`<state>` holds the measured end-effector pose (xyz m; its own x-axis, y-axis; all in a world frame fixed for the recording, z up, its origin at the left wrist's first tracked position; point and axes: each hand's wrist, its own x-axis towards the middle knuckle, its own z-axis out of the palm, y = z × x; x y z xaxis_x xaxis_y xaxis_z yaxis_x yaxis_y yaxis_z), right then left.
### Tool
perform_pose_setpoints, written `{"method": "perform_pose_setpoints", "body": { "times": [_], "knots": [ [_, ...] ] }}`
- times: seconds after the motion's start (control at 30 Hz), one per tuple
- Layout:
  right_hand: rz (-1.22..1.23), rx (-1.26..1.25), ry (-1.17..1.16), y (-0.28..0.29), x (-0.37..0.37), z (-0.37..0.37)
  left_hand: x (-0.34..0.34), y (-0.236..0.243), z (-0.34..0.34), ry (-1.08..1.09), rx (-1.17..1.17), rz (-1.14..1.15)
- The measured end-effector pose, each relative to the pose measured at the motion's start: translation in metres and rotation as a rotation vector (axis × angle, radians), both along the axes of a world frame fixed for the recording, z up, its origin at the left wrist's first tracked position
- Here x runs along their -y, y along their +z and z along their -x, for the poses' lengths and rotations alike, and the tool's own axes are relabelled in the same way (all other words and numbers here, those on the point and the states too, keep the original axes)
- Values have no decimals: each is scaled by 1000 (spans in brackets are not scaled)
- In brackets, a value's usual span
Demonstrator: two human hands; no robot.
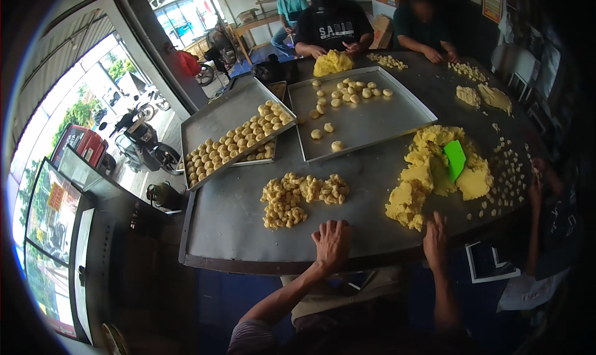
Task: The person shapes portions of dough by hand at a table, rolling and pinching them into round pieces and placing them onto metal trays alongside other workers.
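Note:
My left hand (pixel 332 243) is palm-down at the near table edge, fingers apart and slightly bent; its underside is hidden. Just beyond it lies a heap of small pale dough pieces (pixel 288 200). My right hand (pixel 436 240) has its fingers stretched out at the near side of a large mound of crumbly yellow dough (pixel 410 193). I see nothing held in it, though its palm is hidden. A bright green scraper (pixel 455 160) stands tilted in the mound.
A metal tray (pixel 214 122) of dough balls overlaps another tray at left. A second tray (pixel 391 119) holds scattered balls. Small dough bits (pixel 506 175) lie at right, beside a co-worker's hand. Across the table (pixel 347 175), two people handle dough, including a yellow lump (pixel 333 62).

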<state>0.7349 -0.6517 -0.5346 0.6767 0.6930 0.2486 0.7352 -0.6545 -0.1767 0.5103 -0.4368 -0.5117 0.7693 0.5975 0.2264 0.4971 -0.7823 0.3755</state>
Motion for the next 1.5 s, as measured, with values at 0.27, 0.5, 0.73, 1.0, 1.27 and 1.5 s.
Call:
{"method": "perform_pose_setpoints", "body": {
  "times": [0.27, 0.5, 0.73, 1.0, 1.27, 1.5],
  "knots": [
    [-481, -188, 109, 56, -25, 36, 10, 14, -35, 70, 471, 604],
    [-674, -379, 323, 63, -79, 84, 37, 20, -57, -105, 597, 764],
    [-561, -636, 599, 55, -94, 78, -8, -18, -37, -170, 146, 346],
    [-489, -505, 456, 50, -98, 94, 18, -13, -42, 13, 134, 363],
    [-394, -923, 417, 67, -102, 67, 11, -6, -35, -171, 332, 601],
    [-469, -666, 450, 55, -79, 78, 20, 3, -31, -290, 332, 461]
  ]
}}
